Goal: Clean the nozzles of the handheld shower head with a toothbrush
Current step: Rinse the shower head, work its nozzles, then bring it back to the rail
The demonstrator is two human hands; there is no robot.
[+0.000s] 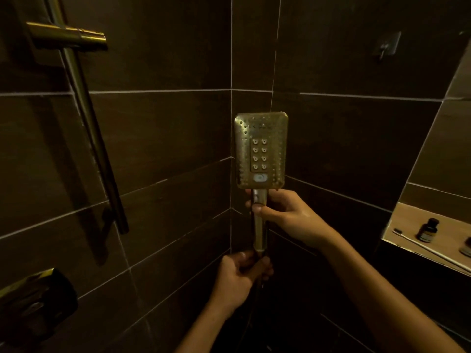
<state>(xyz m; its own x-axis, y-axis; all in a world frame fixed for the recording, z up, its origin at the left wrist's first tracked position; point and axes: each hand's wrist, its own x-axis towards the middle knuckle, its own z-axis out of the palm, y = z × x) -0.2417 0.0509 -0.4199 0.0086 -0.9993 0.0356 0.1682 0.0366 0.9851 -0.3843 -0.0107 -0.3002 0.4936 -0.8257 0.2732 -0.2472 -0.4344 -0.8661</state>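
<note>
The brass handheld shower head (261, 149) stands upright in the shower corner, its rectangular face with rows of nozzles turned toward me. My right hand (288, 216) grips the upper part of its handle just below the face. My left hand (242, 272) is closed around the bottom of the handle where the dark hose joins. A toothbrush (418, 242) lies flat on the wall niche shelf at the right, apart from both hands.
A brass slide rail with an empty holder (76, 39) runs down the left wall. A dark mixer control (35, 301) sits at lower left. The niche (433, 258) holds a small dark bottle (428, 229). A wall hook (386, 45) hangs at upper right.
</note>
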